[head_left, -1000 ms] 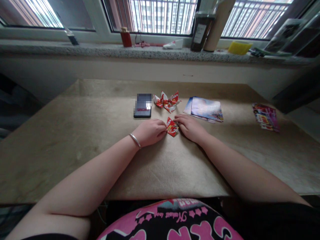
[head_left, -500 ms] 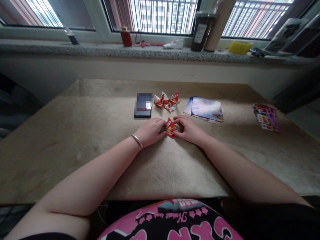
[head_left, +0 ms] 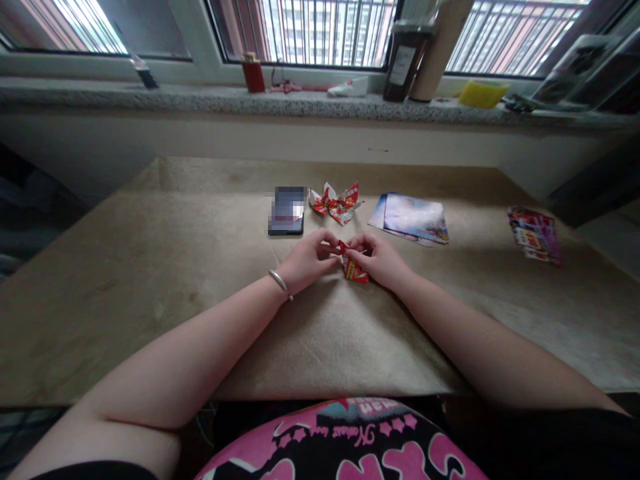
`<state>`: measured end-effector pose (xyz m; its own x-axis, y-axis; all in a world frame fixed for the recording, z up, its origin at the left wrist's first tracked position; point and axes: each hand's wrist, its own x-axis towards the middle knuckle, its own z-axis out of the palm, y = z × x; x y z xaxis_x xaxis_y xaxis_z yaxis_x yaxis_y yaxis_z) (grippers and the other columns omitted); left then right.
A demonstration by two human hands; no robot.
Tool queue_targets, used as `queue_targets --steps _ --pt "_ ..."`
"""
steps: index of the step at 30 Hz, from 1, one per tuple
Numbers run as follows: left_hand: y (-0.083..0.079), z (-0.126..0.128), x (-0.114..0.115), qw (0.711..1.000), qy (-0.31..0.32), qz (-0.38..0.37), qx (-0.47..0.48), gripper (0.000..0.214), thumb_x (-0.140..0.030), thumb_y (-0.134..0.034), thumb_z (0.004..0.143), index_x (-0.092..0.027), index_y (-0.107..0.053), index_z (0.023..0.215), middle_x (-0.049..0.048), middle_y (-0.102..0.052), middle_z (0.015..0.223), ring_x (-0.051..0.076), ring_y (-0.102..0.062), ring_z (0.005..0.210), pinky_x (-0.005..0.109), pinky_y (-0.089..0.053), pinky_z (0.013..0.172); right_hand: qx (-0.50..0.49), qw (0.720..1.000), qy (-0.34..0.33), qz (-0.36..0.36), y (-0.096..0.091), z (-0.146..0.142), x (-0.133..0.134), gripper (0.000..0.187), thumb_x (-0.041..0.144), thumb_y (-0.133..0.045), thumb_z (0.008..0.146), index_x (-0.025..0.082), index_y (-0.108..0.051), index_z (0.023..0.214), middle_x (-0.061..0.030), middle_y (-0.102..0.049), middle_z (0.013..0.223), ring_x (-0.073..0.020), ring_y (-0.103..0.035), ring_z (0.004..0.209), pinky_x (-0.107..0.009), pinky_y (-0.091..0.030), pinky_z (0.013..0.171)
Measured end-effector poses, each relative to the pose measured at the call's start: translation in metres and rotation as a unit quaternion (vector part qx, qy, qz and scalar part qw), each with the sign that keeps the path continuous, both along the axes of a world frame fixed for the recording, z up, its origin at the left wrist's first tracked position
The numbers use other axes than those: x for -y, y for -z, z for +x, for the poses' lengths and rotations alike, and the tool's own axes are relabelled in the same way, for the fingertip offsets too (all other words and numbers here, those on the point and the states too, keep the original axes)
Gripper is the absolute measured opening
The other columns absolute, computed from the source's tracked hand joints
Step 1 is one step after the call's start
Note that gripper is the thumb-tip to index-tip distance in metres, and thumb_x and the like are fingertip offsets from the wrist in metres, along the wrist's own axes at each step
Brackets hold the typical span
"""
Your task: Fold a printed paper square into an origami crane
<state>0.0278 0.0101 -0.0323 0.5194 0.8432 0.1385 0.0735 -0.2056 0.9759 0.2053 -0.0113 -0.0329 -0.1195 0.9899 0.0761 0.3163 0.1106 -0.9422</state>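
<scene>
A small folded piece of printed red paper (head_left: 355, 271), with yellow and white marks, is between my hands just over the table. My right hand (head_left: 384, 259) pinches it from the right, thumb on the near face. My left hand (head_left: 311, 260), a silver bangle at its wrist, has its fingertips pinched together at the paper's left edge. Part of the paper is hidden by the fingers. Just beyond my hands lies a red and white folded-paper piece (head_left: 336, 203) with several pointed petals.
A dark phone (head_left: 287, 212) with a blurred screen lies left of the petalled piece. To its right are a few glossy picture sheets (head_left: 416, 217), and a purple-red printed stack (head_left: 535, 237) lies farther right. Bottles and other items line the granite sill (head_left: 200, 100) behind the table (head_left: 125, 300).
The red folded paper has turned, its lower end swinging right. My left hand's fingers have lifted and closed at its left edge; my right hand has shifted its grip.
</scene>
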Motion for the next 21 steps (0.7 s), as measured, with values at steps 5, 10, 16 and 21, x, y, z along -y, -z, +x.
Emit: queue_targets --steps 5,10,16,21 --pt "-0.005 0.000 0.000 0.999 -0.033 -0.028 0.009 0.026 -0.010 -0.064 0.073 -0.017 -0.044 0.087 0.0009 -0.063 0.083 0.013 -0.066 0.084 0.023 -0.052 0.071 -0.086 0.996 0.035 0.009 0.001 0.000 -0.003 0.031 0.038 -0.071 0.063 0.022 -0.050 0.080 0.0028 -0.056 0.068 -0.0122 -0.054 0.062 -0.028 -0.045 0.062" --pt "-0.011 0.000 0.005 0.998 -0.011 0.033 -0.059 0.029 -0.022 -0.066 0.075 -0.016 -0.048 0.097 0.0015 -0.063 0.084 0.011 -0.063 0.074 0.025 -0.050 0.068 -0.164 0.985 0.055 -0.006 -0.004 -0.006 0.001 0.035 0.042 -0.070 0.064 0.022 -0.055 0.089 0.0016 -0.060 0.073 -0.0135 -0.058 0.066 -0.030 -0.049 0.068" --pt "-0.012 0.001 0.008 0.980 -0.021 0.128 -0.152 0.021 -0.026 -0.064 0.077 -0.015 -0.058 0.095 0.0017 -0.066 0.082 0.013 -0.062 0.074 0.025 -0.048 0.068 -0.202 0.978 0.043 -0.011 -0.009 -0.016 0.007 0.034 0.050 -0.066 0.067 0.021 -0.056 0.083 0.0009 -0.061 0.074 -0.0131 -0.058 0.066 -0.028 -0.048 0.064" --pt "-0.012 -0.001 0.004 0.980 -0.032 0.150 -0.123 0.018 -0.024 -0.054 0.083 -0.014 -0.063 0.096 0.0046 -0.065 0.090 0.013 -0.060 0.079 0.023 -0.048 0.067 -0.200 0.979 0.026 0.015 -0.009 -0.013 0.006 0.034 0.048 -0.066 0.069 0.020 -0.061 0.088 0.0006 -0.063 0.077 -0.0132 -0.058 0.069 -0.029 -0.047 0.070"
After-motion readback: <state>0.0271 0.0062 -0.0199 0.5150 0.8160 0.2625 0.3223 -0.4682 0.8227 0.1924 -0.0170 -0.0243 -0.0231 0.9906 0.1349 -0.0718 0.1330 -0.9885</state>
